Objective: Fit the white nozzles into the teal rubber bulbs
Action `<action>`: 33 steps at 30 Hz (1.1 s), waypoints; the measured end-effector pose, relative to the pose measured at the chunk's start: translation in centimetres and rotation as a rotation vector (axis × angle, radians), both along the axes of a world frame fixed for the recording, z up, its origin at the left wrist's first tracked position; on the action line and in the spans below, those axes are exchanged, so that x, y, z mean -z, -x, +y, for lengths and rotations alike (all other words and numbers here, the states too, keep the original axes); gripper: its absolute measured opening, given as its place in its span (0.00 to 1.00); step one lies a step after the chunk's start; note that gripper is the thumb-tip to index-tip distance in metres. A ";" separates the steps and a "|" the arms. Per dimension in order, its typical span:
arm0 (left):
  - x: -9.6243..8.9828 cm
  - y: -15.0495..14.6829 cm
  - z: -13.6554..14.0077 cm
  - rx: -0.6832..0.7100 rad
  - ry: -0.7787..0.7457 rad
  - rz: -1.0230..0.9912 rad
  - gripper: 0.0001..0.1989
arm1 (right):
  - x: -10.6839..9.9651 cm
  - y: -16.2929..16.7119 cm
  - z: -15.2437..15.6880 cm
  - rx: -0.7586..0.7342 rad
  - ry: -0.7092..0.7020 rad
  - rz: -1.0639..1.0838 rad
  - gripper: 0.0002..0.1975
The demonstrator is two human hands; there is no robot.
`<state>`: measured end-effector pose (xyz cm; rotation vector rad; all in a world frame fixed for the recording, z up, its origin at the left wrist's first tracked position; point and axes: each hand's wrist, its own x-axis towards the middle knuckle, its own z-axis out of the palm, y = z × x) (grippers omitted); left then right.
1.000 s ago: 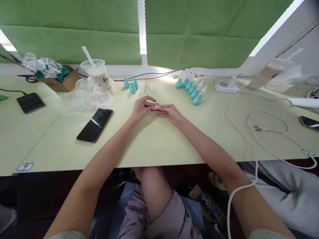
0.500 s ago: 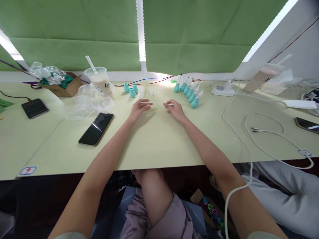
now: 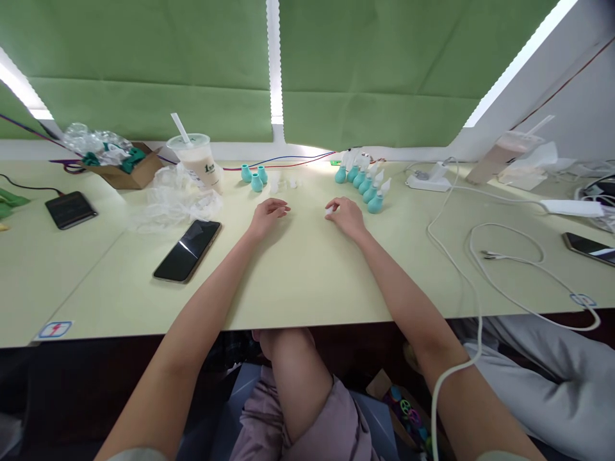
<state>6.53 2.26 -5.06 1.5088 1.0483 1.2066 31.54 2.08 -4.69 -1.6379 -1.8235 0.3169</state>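
Note:
My right hand (image 3: 346, 216) is closed in a pinch just above the table, with a small white piece (image 3: 329, 209) showing at its fingertips. My left hand (image 3: 269, 216) hovers to the left of it, palm down, fingers loosely curved and apart, holding nothing I can see. Beyond the left hand stand three teal rubber bulbs (image 3: 257, 183) with open necks. Small white translucent parts (image 3: 275, 186) lie beside them. Past the right hand, several teal bulbs fitted with pointed white nozzles (image 3: 375, 203) stand in a slanting row.
On the left are a black phone (image 3: 187, 251), a crumpled plastic bag (image 3: 166, 198), a drink cup (image 3: 195, 157) and a cardboard box (image 3: 139, 171). To the right, a power strip (image 3: 430, 182) and a looping white cable (image 3: 449, 246) lie near another person's grey-clothed leg (image 3: 542, 378).
My right hand has shifted slightly right and toward me, and the white piece at its fingertips shows more clearly. My left hand has moved slightly toward me.

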 end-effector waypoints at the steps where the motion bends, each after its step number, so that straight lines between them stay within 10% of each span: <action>1: 0.2 0.1 0.2 -0.016 0.005 0.005 0.11 | 0.0 0.0 0.0 -0.017 0.018 0.020 0.08; 12: 0.0 0.6 -0.1 -0.067 -0.076 0.133 0.13 | 0.1 0.4 0.2 -0.160 0.032 0.252 0.14; 19: 0.3 0.9 0.2 -0.103 -0.108 0.155 0.17 | -0.1 0.4 0.3 0.023 -0.247 0.358 0.11; 33: 0.2 1.8 -0.3 -0.224 -0.182 0.278 0.11 | 1.4 0.0 1.3 0.014 -0.243 0.335 0.11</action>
